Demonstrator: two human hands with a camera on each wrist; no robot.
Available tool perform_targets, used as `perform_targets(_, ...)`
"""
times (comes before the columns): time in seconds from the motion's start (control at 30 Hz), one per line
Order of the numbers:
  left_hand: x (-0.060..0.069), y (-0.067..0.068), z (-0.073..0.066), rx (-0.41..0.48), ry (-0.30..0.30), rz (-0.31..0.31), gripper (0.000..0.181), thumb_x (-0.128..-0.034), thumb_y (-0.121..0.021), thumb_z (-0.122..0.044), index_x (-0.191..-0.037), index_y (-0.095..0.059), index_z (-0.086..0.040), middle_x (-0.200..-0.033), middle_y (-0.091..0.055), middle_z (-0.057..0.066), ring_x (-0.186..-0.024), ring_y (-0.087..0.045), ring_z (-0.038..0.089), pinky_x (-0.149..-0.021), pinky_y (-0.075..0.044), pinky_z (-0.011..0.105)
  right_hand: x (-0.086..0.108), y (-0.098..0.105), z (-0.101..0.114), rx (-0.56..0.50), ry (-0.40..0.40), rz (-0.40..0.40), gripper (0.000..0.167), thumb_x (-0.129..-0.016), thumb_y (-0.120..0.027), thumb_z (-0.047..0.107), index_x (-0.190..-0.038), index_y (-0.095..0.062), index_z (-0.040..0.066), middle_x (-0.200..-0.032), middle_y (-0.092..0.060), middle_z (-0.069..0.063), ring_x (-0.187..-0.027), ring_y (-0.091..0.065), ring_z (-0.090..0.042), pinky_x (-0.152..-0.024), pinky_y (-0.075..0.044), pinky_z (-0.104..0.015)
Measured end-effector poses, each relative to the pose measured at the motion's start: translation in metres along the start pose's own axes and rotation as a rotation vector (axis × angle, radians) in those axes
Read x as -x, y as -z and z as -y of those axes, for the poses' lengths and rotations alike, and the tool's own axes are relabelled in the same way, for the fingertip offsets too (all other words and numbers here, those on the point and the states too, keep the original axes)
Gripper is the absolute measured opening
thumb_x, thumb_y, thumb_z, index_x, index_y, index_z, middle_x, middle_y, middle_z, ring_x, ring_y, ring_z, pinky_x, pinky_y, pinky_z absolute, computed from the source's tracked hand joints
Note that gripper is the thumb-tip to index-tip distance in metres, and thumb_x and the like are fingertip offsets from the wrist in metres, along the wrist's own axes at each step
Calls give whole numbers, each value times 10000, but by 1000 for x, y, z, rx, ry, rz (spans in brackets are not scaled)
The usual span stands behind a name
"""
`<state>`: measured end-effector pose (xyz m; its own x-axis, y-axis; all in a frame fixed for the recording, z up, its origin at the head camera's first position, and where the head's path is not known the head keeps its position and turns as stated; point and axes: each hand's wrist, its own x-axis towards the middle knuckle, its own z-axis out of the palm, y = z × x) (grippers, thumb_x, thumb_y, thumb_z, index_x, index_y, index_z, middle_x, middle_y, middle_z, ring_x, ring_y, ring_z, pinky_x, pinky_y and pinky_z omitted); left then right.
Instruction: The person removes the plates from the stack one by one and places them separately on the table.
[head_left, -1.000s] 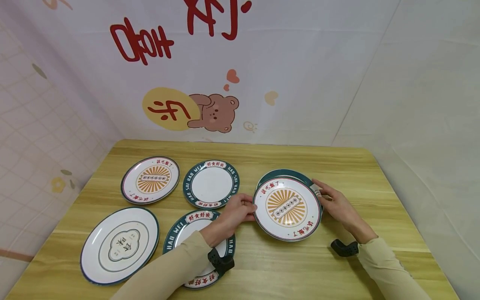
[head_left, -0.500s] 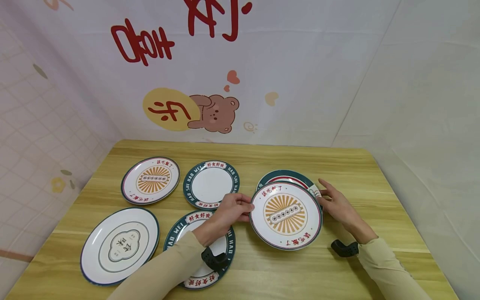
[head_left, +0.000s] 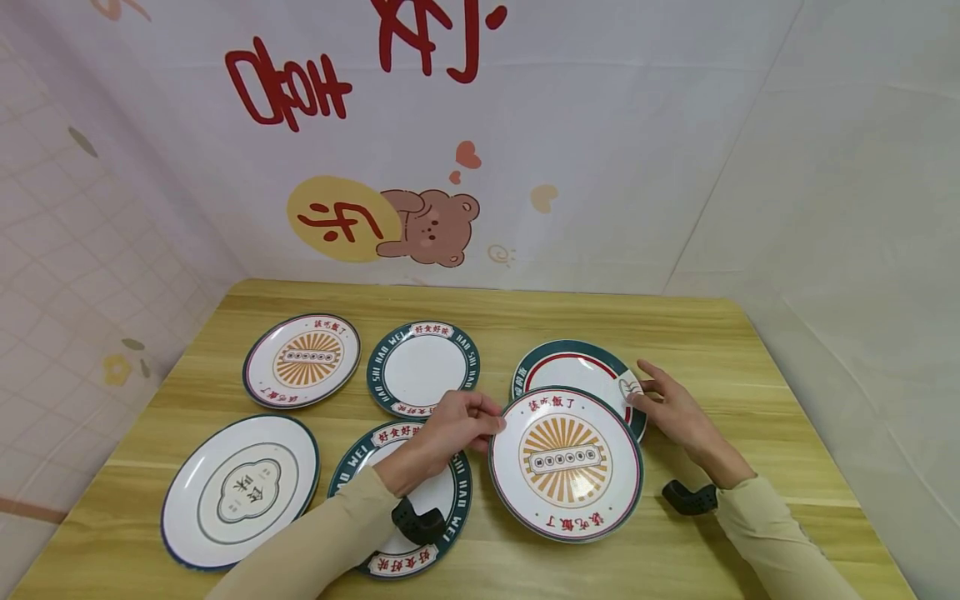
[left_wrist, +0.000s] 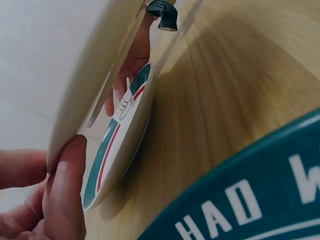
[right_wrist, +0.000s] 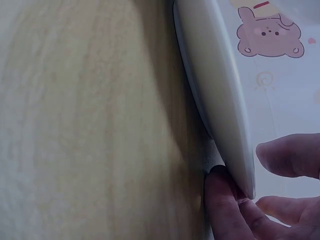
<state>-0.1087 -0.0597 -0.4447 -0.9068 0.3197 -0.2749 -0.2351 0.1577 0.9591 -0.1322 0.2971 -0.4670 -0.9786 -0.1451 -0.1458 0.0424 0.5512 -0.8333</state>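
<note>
My left hand pinches the left rim of a white plate with an orange sunburst. In the left wrist view this sunburst plate is tilted, raised above a green-rimmed plate with a red ring. The sunburst plate covers the front of that plate in the head view. My right hand is at the green-rimmed plate's right edge. In the right wrist view its fingers curl under a plate rim, with the thumb held above. Another plate edge shows beneath the green-rimmed plate in the left wrist view.
At the left are another sunburst plate and a large plate with a grey emblem. Two green-rimmed plates with white lettering stand nearer, one behind and one in front, partly under my left forearm. A printed backdrop rises behind the table.
My left hand has drawn the sunburst plate toward me and slightly left, turning it. More of the green-rimmed plate beneath shows. My right hand has hardly moved.
</note>
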Motion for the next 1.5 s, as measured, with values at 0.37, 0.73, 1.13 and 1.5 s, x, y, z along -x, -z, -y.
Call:
perform_targets(0.37,5,3,3,-57,-22,82,180,-921,-734,-24,-1072,-709,71,-900,-681,108,-768,-662,152,-652,-627,276,2,-1,-1,29,32,-12,629,-1058,-567,156,-1575,-294,-77,-1409,-509,-345,-1277,-537,-460,-937,-514,-287)
perform_targets(0.73,6,4,5,-132,-40,143,167,-915,-741,-33,-1055,-728,58,-866,-684,90,-731,-660,152,-630,-624,284,2,-1,-6,42,47,-24,562,-1074,-547,166,-1545,-362,-79,-1395,-523,-308,-1259,-541,-424,-851,-474,-152)
perform_targets(1.13,5,0,7,-214,-8,173,73,-902,-770,-39,-962,-764,1,-846,-685,69,-707,-638,150,-615,-617,298,1,-1,-8,-44,47,-14,516,-1081,-496,90,-1539,-355,-102,-1408,-492,-325,-1188,-565,-367,-816,-562,-192)
perform_targets(1.5,3,-1,8,-261,13,202,75,-885,-779,-36,-954,-765,-10,-860,-685,67,-727,-665,156,-626,-619,300,0,1,-10,-113,20,8,509,-1093,-441,65,-1554,-315,-111,-1437,-455,-337,-1256,-528,-404,-883,-588,-255)
